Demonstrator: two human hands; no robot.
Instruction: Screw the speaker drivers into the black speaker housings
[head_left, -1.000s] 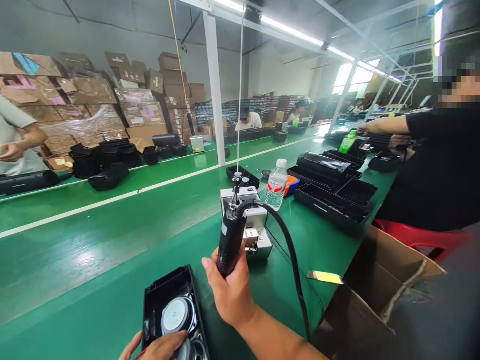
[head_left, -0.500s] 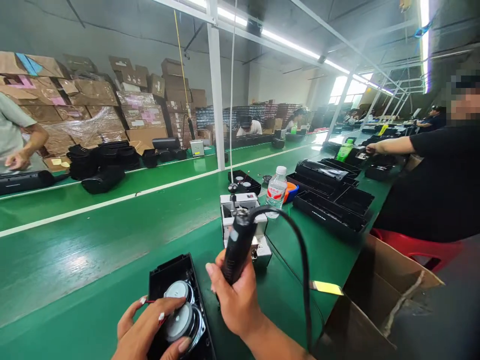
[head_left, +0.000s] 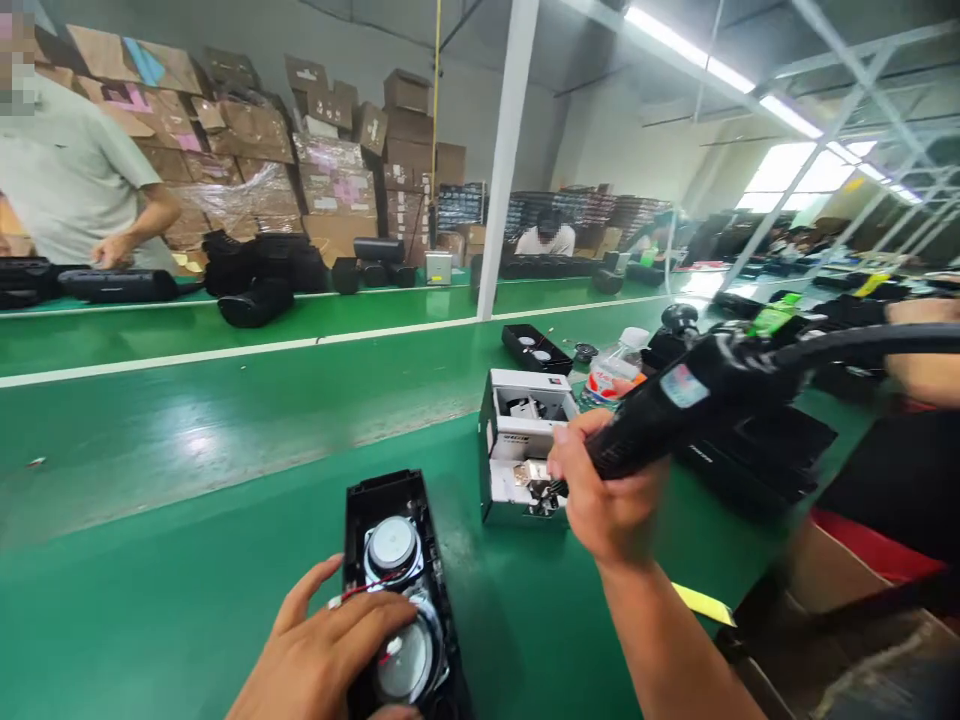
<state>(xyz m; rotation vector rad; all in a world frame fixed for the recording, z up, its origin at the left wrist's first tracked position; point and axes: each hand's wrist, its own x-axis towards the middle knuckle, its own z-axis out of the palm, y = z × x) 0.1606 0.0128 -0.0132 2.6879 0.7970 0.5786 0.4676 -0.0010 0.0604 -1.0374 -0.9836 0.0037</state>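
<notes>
One black speaker housing lies on the green table right in front of me, its long axis running away from me and leaning a little to the left at the far end. Two round speaker drivers sit in it, one behind the other, faces up, with red wire across them. My left hand lies flat over the near driver, fingers spread and pressing on it, not closed around anything.

My right hand is wrapped tight around one black electric screwdriver. Half a second ago it stood nearly upright; now it is swung over, its cable end up to the right and its tip down-left, at the one white screw feeder box just beyond the housing.

Past that stand one water bottle and one small black tray. Two other people show across the line: one in a grey shirt far left, one seated farther back.
</notes>
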